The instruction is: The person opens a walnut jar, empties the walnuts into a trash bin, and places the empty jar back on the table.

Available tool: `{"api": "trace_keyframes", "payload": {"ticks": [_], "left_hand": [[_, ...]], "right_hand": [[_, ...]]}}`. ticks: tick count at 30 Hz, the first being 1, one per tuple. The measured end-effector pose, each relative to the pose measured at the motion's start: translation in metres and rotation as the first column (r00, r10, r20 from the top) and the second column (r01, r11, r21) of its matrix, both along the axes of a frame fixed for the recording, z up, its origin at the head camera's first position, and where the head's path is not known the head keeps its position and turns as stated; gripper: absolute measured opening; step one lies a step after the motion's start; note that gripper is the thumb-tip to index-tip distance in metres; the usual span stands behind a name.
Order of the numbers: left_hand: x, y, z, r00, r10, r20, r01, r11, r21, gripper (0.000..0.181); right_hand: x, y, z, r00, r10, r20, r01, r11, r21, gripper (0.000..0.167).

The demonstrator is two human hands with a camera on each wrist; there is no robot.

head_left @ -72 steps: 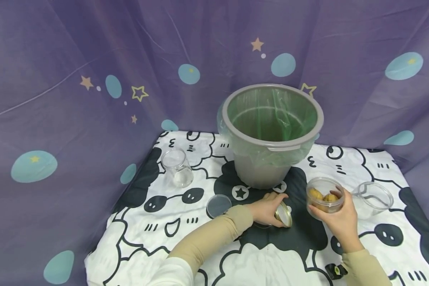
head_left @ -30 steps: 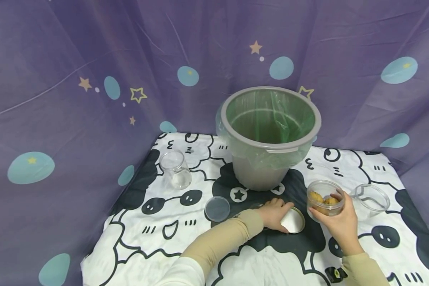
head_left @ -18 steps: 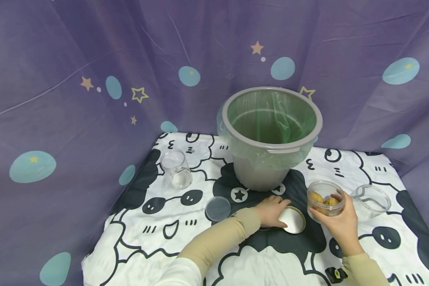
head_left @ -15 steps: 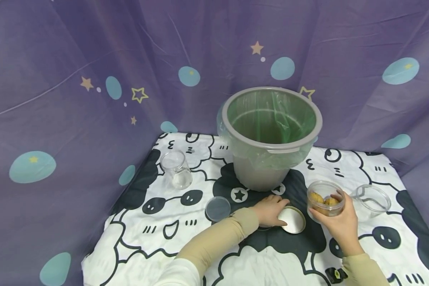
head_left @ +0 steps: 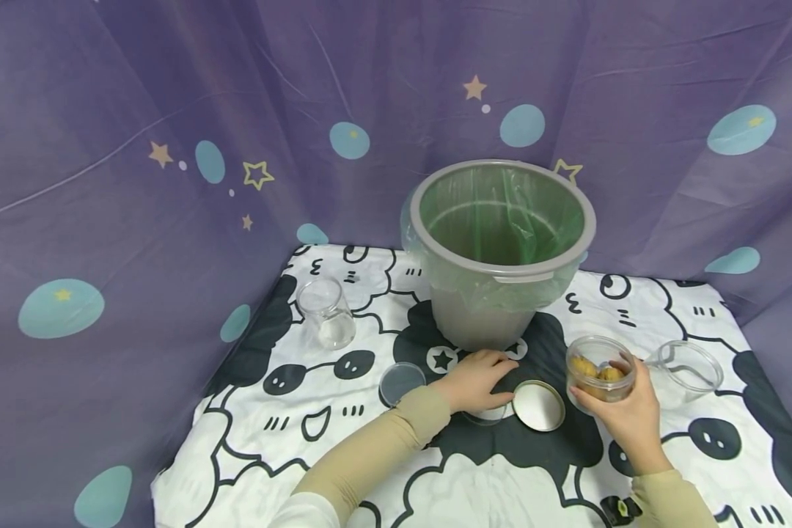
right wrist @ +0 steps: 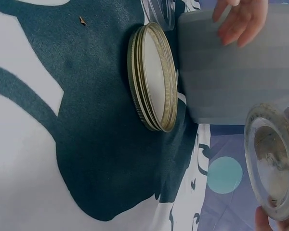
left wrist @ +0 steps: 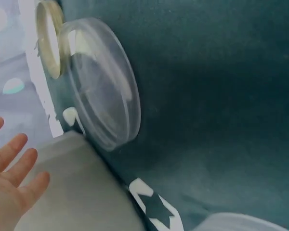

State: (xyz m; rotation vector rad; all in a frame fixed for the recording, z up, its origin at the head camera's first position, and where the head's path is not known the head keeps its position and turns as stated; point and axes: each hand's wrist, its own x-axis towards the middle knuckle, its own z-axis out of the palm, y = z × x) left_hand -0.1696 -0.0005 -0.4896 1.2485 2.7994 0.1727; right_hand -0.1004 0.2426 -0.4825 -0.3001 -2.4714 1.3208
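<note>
My right hand (head_left: 636,422) grips a clear plastic jar (head_left: 594,394) upright at the right; round yellow-brown balls resembling walnuts (head_left: 610,374) lie in it. My left hand (head_left: 478,381) holds nothing and hovers in front of the bin, its fingers loosely extended in the left wrist view. Beneath it, partly covered, is a clear plastic lid (left wrist: 106,86). Beside that lid lie gold-rimmed lids (head_left: 538,405) with a white inner face; the right wrist view shows stacked rims (right wrist: 154,77). Another clear lid (head_left: 402,385) lies farther left.
A grey bin (head_left: 482,323) with a green liner (head_left: 508,220) stands behind the hands. One clear jar (head_left: 326,315) is at the left, another (head_left: 689,370) at the right. A small black object (head_left: 619,510) lies by the right sleeve. A patterned cloth (head_left: 317,469) covers the table.
My left hand laid the gold-rimmed lid flat, let it go and drew back to the left, exposing the lid and the clear one beside it. The right hand still holds the jar.
</note>
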Motion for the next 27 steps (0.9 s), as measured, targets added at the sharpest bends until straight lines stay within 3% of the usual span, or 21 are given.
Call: {"api": "trace_keyframes", "payload": {"ticks": [11,15,19,27], "left_hand": [[0.009,-0.035,0.016,0.991,0.030,-0.127,-0.004,0.979,0.203,0.037],[0.010,-0.047,0.024,0.980,0.029,-0.198,0.021,0.970,0.244,0.036],[0.010,-0.060,0.037,0.949,0.027,-0.315,0.070,0.954,0.293,0.034],[0.011,-0.080,0.070,0.858,0.010,-0.513,0.200,0.915,0.351,0.038]], "right_hand": [[0.000,-0.001,-0.003,1.000,0.003,-0.022,-0.002,1.000,0.008,0.093],[0.000,0.000,-0.004,1.000,0.012,-0.023,-0.012,1.000,0.005,0.094],[0.000,0.001,-0.005,0.999,0.023,-0.026,-0.023,1.000,0.011,0.095],[0.002,0.002,-0.004,0.999,0.024,-0.022,-0.024,1.000,0.012,0.093]]}}
